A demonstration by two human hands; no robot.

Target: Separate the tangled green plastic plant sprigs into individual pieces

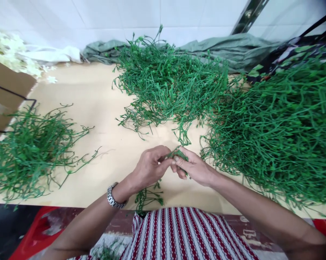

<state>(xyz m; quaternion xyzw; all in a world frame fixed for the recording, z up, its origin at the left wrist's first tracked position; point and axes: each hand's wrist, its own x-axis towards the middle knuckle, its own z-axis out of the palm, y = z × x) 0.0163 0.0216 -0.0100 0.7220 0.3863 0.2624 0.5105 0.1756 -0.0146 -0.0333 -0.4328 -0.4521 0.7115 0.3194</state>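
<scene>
My left hand [151, 165] and my right hand [197, 169] meet over the table's near middle. Between them is a small green plastic-looking stem piece [181, 153]. The left thumb and forefinger pinch one end of it, while the right fingers close around the rest; parts of it are hidden by the fingers. Just beyond the hands, a loose pile of branching green stems [168, 86] spreads across the back of the table. A few more stems [149, 196] lie by the front edge, under my left wrist.
A very large heap of green stems [282, 133] covers the right side of the pale table [98, 90]. Another pile [35, 151] lies at left, near a cardboard box [8, 86] and white flowers [6, 47]. Green cloth [222, 52] runs along the tiled wall.
</scene>
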